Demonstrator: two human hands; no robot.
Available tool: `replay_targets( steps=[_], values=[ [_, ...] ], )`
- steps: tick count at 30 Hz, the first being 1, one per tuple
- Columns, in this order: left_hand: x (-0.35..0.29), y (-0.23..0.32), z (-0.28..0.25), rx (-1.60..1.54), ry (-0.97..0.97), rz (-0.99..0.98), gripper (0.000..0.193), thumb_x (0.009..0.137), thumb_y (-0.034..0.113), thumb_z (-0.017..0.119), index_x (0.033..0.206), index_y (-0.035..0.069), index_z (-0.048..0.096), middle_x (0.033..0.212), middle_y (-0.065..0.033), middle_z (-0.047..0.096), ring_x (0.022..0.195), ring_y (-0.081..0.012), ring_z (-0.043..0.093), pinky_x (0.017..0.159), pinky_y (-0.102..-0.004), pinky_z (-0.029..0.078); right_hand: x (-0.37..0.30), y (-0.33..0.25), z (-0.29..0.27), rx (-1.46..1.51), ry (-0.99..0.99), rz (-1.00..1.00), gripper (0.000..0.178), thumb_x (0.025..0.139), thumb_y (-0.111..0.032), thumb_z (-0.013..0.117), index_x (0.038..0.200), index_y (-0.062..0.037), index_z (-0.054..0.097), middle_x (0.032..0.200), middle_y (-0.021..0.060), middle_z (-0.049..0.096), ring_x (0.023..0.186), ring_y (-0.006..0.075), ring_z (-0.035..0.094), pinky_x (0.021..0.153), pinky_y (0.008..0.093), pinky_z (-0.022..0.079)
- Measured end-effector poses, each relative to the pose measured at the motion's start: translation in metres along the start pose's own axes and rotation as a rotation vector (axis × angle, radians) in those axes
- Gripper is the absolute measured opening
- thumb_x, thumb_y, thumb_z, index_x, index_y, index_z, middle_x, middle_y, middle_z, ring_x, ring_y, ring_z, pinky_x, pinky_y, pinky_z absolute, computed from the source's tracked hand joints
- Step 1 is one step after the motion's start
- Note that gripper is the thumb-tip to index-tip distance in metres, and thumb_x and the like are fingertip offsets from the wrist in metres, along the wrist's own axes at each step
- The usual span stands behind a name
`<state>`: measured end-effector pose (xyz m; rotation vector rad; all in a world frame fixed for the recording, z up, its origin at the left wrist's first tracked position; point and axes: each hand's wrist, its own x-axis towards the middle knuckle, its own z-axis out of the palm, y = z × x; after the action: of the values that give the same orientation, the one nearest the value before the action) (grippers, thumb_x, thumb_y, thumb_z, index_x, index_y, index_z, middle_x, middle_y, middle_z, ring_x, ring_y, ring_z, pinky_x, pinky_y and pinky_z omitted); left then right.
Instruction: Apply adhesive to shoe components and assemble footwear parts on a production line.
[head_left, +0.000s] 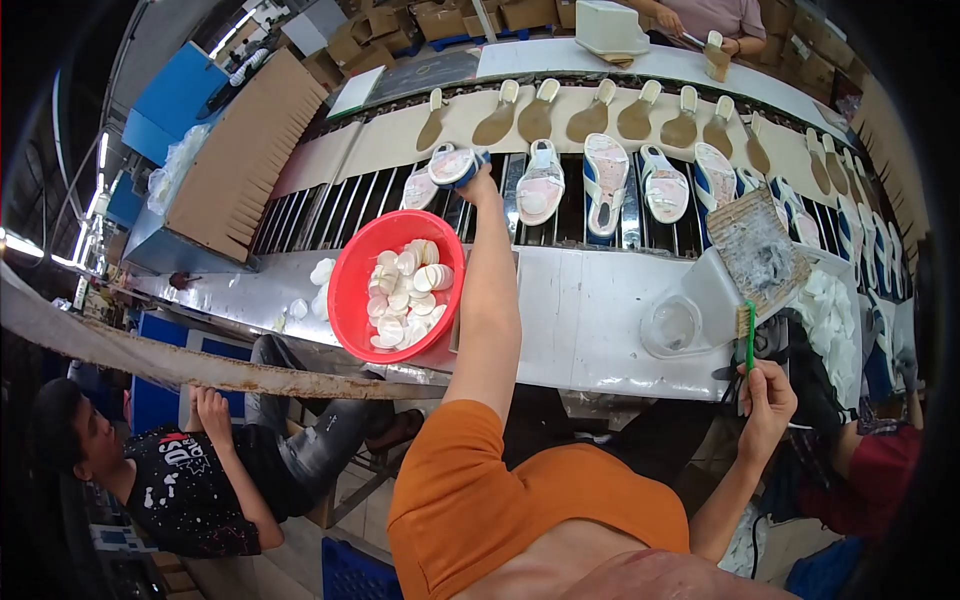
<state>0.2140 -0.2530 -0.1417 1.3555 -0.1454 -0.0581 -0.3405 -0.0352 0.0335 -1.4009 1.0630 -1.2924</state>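
Note:
Over the roller conveyor, my left hand (480,187) is closed around a blue-and-white sandal (452,166) with its pale underside up. Another upturned sandal (418,188) lies beside it, partly covered. To the right, more sandals (540,185) rest bottom up on the rollers. My right hand (767,398), low at the table's front edge, grips a green-handled brush (750,345) with its bristles pointing up. Just beyond the brush, a glue-smeared ribbed board (758,250) leans on a translucent plastic tub (690,318).
A red basin (345,265) of white round pieces stands left of my left forearm. Brown soles with white heels (588,118) line the far belt (385,145). A seated person (190,480) is at lower left; another person (715,20) works across the conveyor. White cloth (828,325) lies right.

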Motion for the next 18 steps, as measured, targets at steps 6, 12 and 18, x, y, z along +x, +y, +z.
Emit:
replay_targets(
  steps=[6, 12, 18],
  values=[
    [-0.077, -0.014, -0.008, -0.189, -0.006, -0.75, 0.042, 0.077, 0.001, 0.063, 0.117, -0.009, 0.053, 0.122, -0.0178, 0.058, 0.1, -0.0315, 0.059, 0.088, -0.0458, 0.048, 0.003, 0.02, -0.008, -0.044, 0.026, 0.161, 0.013, 0.095, -0.01, 0.061, 0.1, 0.0008, 0.067, 0.087, 0.0037, 0.066, 0.059, 0.0024, 0.046, 0.046, 0.0163, 0.029],
    [-0.115, 0.003, -0.023, 0.201, -0.296, -0.681, 0.072, 0.075, 0.028, 0.085, 0.126, -0.006, 0.048, 0.116, -0.0208, 0.061, 0.081, -0.0327, 0.067, 0.063, -0.0433, 0.055, -0.004, 0.019, 0.0, 0.021, -0.007, 0.152, 0.012, 0.094, -0.01, 0.062, 0.098, 0.0006, 0.067, 0.086, 0.0041, 0.067, 0.059, 0.0025, 0.047, 0.047, 0.0163, 0.028],
    [-0.079, -0.006, -0.04, 0.071, -0.37, -0.749, 0.046, 0.073, 0.028, 0.087, 0.105, 0.007, 0.061, 0.086, -0.0094, 0.069, 0.068, -0.0253, 0.067, 0.056, -0.034, 0.051, -0.014, 0.017, -0.001, 0.044, -0.032, 0.134, 0.013, 0.094, -0.011, 0.063, 0.098, 0.0001, 0.067, 0.086, 0.0047, 0.067, 0.059, 0.0027, 0.047, 0.046, 0.0161, 0.029]
  ],
)
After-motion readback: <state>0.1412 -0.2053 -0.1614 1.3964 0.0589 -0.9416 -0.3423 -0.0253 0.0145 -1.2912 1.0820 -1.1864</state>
